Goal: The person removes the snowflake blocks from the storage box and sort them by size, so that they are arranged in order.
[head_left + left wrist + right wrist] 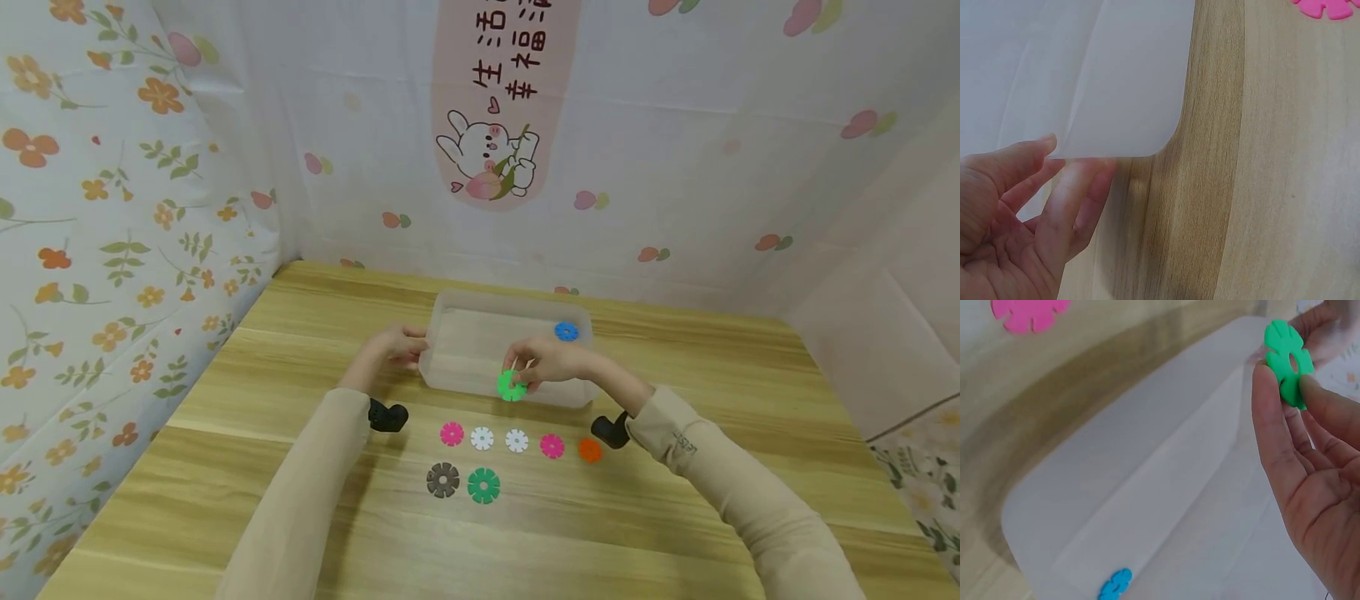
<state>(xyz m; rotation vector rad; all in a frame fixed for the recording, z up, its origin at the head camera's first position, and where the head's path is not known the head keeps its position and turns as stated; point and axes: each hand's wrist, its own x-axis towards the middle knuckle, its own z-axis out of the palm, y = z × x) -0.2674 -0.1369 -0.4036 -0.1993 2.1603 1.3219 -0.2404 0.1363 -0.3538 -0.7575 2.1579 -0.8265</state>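
Note:
Between the thumb and fingers of my right hand (551,360) is a bright green notched disc (511,386), held over the front side of a translucent plastic bin (480,388). In the right wrist view the green disc (1288,362) is pinched near its edge and tilted. My left hand (406,345) grips the bin's left rim; in the left wrist view the thumb lies on top of the rim (1129,147) and the fingers are beneath. One blue notched disc (566,332) lies inside the bin at its right end.
In front of the bin lies a row of discs: pink (452,434), white (482,439), white (517,441), pink (552,446) and orange (590,451). Nearer me are a grey disc (443,481) and a dark green one (483,485). A patterned cloth (360,133) hangs behind the wooden table (675,517).

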